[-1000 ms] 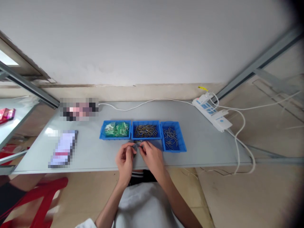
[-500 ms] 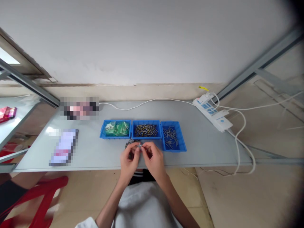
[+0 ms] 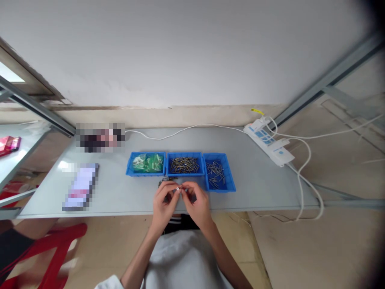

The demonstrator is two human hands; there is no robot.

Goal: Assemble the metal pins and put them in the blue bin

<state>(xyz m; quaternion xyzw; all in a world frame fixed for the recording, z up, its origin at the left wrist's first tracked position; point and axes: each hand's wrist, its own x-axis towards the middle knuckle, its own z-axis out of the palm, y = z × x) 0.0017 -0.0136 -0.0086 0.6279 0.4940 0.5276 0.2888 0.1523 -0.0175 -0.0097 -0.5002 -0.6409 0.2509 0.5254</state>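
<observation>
My left hand (image 3: pixel 164 204) and my right hand (image 3: pixel 196 204) meet over the front edge of the grey table (image 3: pixel 255 184), fingertips pinched together on a tiny light-coloured part (image 3: pixel 177 188). A small dark pile of parts (image 3: pixel 165 182) lies on the table just beyond my fingers. Behind it stand three blue trays: the left tray (image 3: pixel 146 163) holds green bags, the middle tray (image 3: pixel 185 164) is full of metal pins, and the right tray (image 3: pixel 219 173) has several loose pins.
A white power strip (image 3: pixel 268 143) with white cables lies at the table's back right. Two blurred items (image 3: pixel 80 186) sit on the left of the table. A red stool (image 3: pixel 57 249) stands at the lower left, beside another grey bench.
Both hands have drawn back a little from the trays toward the table's front edge, still pinched together; the dark pile of parts is now uncovered.
</observation>
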